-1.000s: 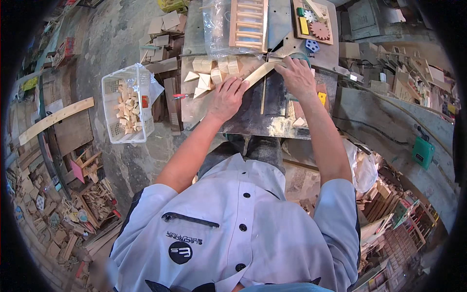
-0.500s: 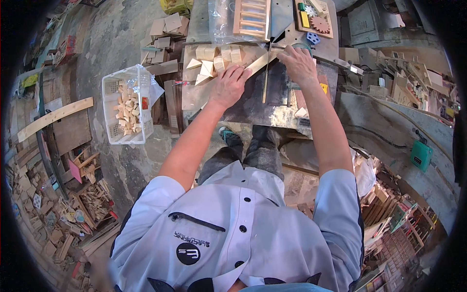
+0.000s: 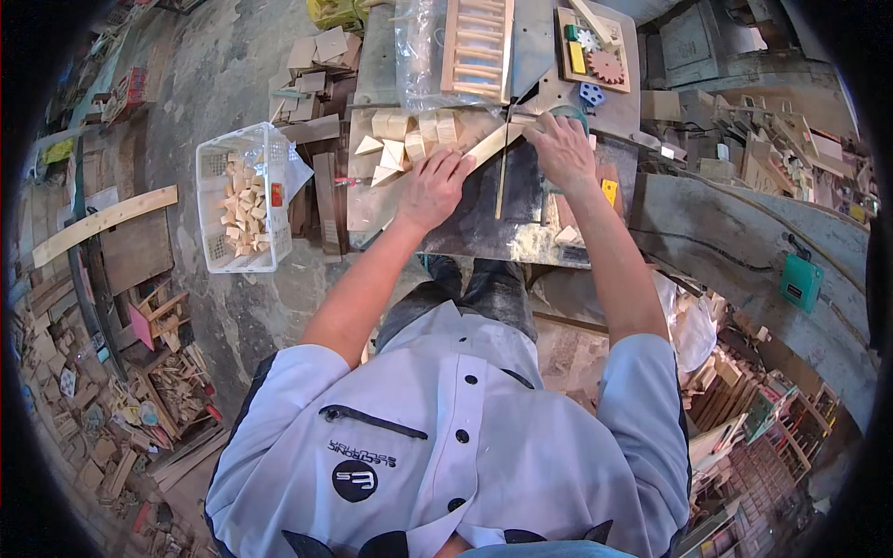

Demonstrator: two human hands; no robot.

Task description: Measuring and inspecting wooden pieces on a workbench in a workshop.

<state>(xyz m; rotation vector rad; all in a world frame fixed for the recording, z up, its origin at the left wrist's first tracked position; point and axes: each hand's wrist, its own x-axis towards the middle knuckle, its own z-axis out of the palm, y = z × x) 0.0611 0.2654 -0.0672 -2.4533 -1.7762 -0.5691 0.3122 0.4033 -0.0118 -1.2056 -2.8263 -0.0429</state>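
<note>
My left hand (image 3: 434, 186) grips the lower-left part of a pale wooden strip (image 3: 488, 146), lying diagonally on a dark metal machine table (image 3: 474, 223). My right hand (image 3: 563, 153) is curled on the strip's upper-right end, beside a narrow dark slot or blade crossing it; I cannot make out which. Pale wooden blocks and triangles (image 3: 389, 153) lie left of and above my left hand. Past the strip are a wooden ladder-like frame (image 3: 476, 46) beside clear plastic and a board with coloured gears (image 3: 592, 51). A blue pentagon piece (image 3: 592, 94) sits above my right hand.
A white plastic crate (image 3: 203, 195) of small blocks stands on the floor at the left. Stacked offcuts (image 3: 316, 56) lie beyond it, and scrap wood (image 3: 102, 428) is piled at the lower left. A grey wall or ledge with a green box (image 3: 800, 279) runs along the right.
The view shifted slightly, the table appearing higher half a second ago and lower again now. Both hands stay on the strip in much the same pose.
</note>
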